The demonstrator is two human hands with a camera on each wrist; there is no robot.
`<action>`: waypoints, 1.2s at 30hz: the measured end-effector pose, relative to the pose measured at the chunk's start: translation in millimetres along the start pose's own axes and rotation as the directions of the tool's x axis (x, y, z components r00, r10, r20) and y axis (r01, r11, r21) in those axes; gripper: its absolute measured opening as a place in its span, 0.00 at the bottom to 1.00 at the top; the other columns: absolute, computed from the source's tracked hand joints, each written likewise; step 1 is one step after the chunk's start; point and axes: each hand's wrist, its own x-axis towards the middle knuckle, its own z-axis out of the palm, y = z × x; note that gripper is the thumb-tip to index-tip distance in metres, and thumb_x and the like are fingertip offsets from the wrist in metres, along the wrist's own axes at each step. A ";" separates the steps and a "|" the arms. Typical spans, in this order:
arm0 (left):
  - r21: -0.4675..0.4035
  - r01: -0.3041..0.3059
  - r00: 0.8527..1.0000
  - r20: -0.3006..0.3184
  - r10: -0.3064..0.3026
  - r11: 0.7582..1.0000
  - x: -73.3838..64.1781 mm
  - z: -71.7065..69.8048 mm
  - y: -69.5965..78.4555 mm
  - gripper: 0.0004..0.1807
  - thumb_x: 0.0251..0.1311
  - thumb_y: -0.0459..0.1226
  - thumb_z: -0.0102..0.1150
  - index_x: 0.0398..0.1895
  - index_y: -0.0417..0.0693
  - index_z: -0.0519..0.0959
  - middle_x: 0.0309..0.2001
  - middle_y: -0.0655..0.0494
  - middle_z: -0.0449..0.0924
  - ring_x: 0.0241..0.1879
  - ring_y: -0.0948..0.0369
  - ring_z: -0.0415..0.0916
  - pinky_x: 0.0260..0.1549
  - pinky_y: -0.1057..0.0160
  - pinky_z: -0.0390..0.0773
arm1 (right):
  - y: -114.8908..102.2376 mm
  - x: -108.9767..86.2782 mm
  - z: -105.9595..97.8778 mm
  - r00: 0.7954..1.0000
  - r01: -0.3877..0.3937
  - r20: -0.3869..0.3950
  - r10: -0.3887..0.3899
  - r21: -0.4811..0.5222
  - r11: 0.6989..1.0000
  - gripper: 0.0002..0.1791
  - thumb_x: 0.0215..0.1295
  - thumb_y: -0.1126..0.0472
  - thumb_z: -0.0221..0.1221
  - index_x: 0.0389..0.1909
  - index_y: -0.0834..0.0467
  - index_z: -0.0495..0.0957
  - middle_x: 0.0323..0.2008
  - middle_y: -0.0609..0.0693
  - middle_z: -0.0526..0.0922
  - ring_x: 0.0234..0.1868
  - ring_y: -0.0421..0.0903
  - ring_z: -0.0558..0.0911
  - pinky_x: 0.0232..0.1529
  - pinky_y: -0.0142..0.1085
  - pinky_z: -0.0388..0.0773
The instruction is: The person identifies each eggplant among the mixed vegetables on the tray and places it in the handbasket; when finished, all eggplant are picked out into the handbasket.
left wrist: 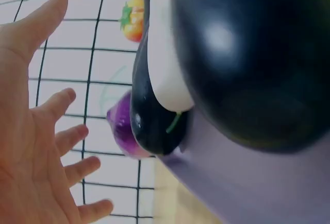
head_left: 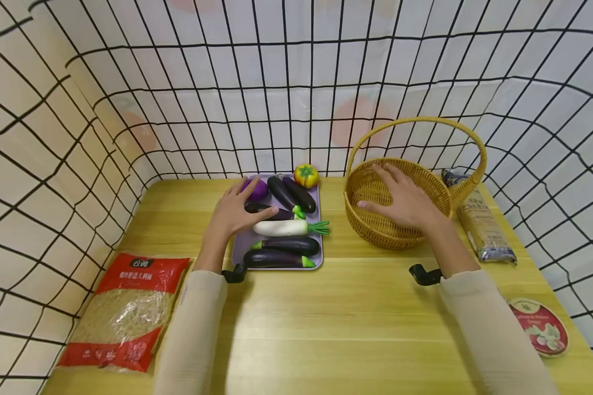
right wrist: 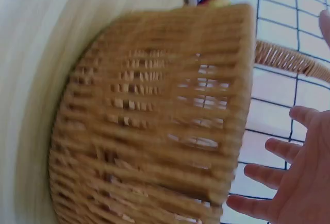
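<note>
My left hand [head_left: 233, 211], fingers spread and holding nothing, hovers over the left side of a lilac tray [head_left: 242, 241]. On the tray lie several dark eggplants [head_left: 286, 245], a white radish [head_left: 280, 227] with green leaves, and a round purple vegetable [head_left: 258, 190], partly covered by the hand in the head view. My right hand [head_left: 402, 200] is also spread, with nothing in it, above a wicker basket [head_left: 375, 233] with a tall arched handle [head_left: 420, 119]. In the right wrist view the fingers stand apart beside the basket's rim [right wrist: 246, 95].
A yellow-orange pepper-like vegetable [head_left: 306, 175] sits at the tray's far corner. To the left lies a red-labelled pasta bag [head_left: 128, 312]. Right of the basket are a long clear packet [head_left: 486, 225] and a round red tin [head_left: 541, 328]. Black wire grid [head_left: 286, 99] encloses the table's back and sides.
</note>
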 end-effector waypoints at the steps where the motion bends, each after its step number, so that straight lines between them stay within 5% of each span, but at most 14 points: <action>1: -0.033 -0.001 1.000 -0.007 0.000 0.999 -2.5 0.2 -2.4 0.56 0.53 0.78 0.51 0.83 0.76 0.44 0.85 0.54 0.40 0.82 0.41 0.41 0.73 0.27 0.52 | -1.5 -1.5 1.3 1.000 0.007 -0.009 -0.007 0.012 1.000 0.57 0.63 0.20 0.49 0.84 0.40 0.35 0.84 0.57 0.36 0.80 0.74 0.46 0.69 0.79 0.50; 7: -0.170 -0.001 0.999 -0.046 -0.007 0.986 -15.8 0.3 -13.2 0.52 0.60 0.70 0.56 0.84 0.67 0.51 0.84 0.52 0.44 0.81 0.40 0.45 0.72 0.28 0.56 | -11.2 -12.9 12.3 0.997 0.039 -0.067 -0.032 0.114 0.993 0.55 0.63 0.23 0.54 0.84 0.38 0.40 0.84 0.56 0.44 0.78 0.71 0.55 0.67 0.77 0.57; 17: -0.224 0.094 0.992 -0.057 -0.110 0.970 -21.9 13.4 -32.3 0.38 0.66 0.50 0.57 0.78 0.47 0.65 0.75 0.36 0.63 0.73 0.38 0.63 0.71 0.36 0.65 | -41.5 -38.9 41.6 0.981 0.128 -0.176 -0.078 0.293 0.948 0.44 0.67 0.32 0.59 0.79 0.45 0.60 0.79 0.53 0.60 0.78 0.62 0.60 0.74 0.67 0.59; 21: -0.273 0.166 0.981 -0.053 -0.186 0.948 -22.2 20.5 -36.9 0.36 0.61 0.43 0.55 0.75 0.47 0.70 0.68 0.38 0.74 0.54 0.44 0.75 0.49 0.50 0.80 | -55.8 -45.3 53.4 0.975 0.173 -0.194 -0.113 0.330 0.928 0.41 0.68 0.36 0.61 0.77 0.49 0.64 0.76 0.52 0.64 0.77 0.59 0.63 0.73 0.65 0.62; 25: -0.291 0.186 0.977 -0.042 -0.207 0.938 -20.0 24.0 -38.2 0.37 0.56 0.39 0.53 0.74 0.49 0.71 0.64 0.41 0.78 0.43 0.48 0.73 0.29 0.62 0.70 | -66.6 -48.7 66.1 0.970 0.221 -0.184 -0.158 0.400 0.889 0.36 0.68 0.42 0.64 0.73 0.51 0.68 0.70 0.53 0.71 0.71 0.58 0.71 0.70 0.59 0.71; 33: -0.304 0.181 0.978 -0.045 -0.204 0.935 -16.1 29.9 -45.4 0.37 0.54 0.35 0.53 0.73 0.48 0.73 0.68 0.39 0.74 0.66 0.42 0.70 0.61 0.44 0.74 | -84.8 -49.5 87.5 0.968 0.245 -0.109 -0.224 0.577 0.779 0.29 0.68 0.50 0.67 0.66 0.58 0.76 0.61 0.58 0.81 0.58 0.59 0.82 0.59 0.51 0.82; 36: -0.316 0.182 0.977 -0.051 -0.208 0.931 -15.2 31.7 -46.3 0.36 0.55 0.35 0.53 0.72 0.48 0.73 0.68 0.38 0.73 0.69 0.41 0.68 0.65 0.41 0.72 | -91.1 -49.0 92.1 0.970 0.224 -0.067 -0.234 0.616 0.755 0.29 0.68 0.49 0.67 0.64 0.59 0.77 0.60 0.58 0.82 0.57 0.58 0.83 0.59 0.50 0.83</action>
